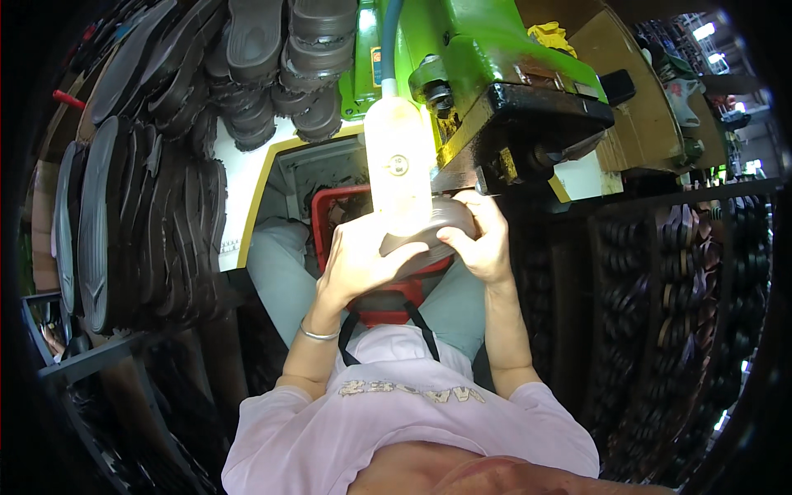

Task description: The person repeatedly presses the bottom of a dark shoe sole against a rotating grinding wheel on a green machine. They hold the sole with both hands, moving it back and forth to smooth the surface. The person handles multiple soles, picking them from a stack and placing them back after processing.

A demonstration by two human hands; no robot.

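A dark grey shoe sole [437,231] is held under the black head [528,132] of a green machine [470,49]. My left hand [359,260] grips the sole's near left side, with a silver bangle on that wrist. My right hand [483,243] holds its right end, thumb on top. A bright lamp [398,165] on a grey hose hangs right above my left hand and washes out part of the sole.
A red crate [323,216] sits on my lap under the sole. Stacks of dark soles [140,214] fill a rack at left and pile up at the top [272,58]. More soles [685,272] fill shelves at right. A yellow-edged white machine table [247,181] lies ahead.
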